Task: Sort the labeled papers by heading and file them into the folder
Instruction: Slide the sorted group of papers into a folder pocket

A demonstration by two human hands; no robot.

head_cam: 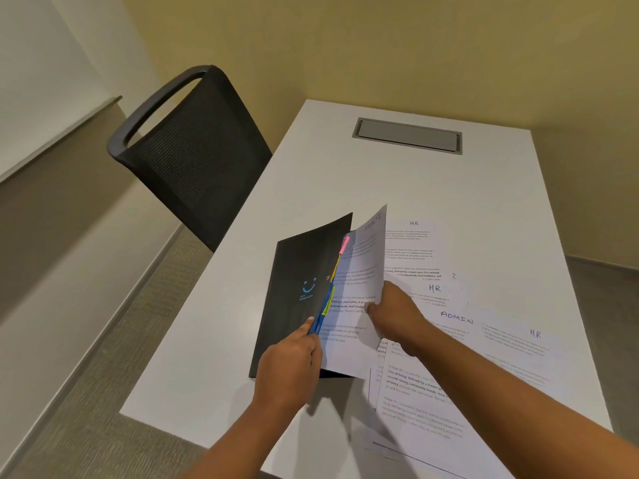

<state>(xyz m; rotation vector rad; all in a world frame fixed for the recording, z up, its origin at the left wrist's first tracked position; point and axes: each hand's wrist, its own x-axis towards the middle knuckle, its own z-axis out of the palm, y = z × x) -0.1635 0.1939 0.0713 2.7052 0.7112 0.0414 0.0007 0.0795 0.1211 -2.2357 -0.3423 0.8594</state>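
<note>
Loose papers (pixel 460 305) crowd the table (pixel 311 160) at three o'clock of the folder (pixel 301 292); left hand (pixel 290 361) pinches its dividers, right hand (pixel 397 312) grips a sheet (pixel 363 271).

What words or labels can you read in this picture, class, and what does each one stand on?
"HR": top of the far sheet.
"HR": middle sheet.
"ADMIN": sheet beside the right hand.
"HR": rightmost sheet.
Heading on the held sheet: tilted, unreadable.
Small words under the smile logo on the black folder: too small.
Coloured tabs and all printed paragraphs: too blurred.
</note>
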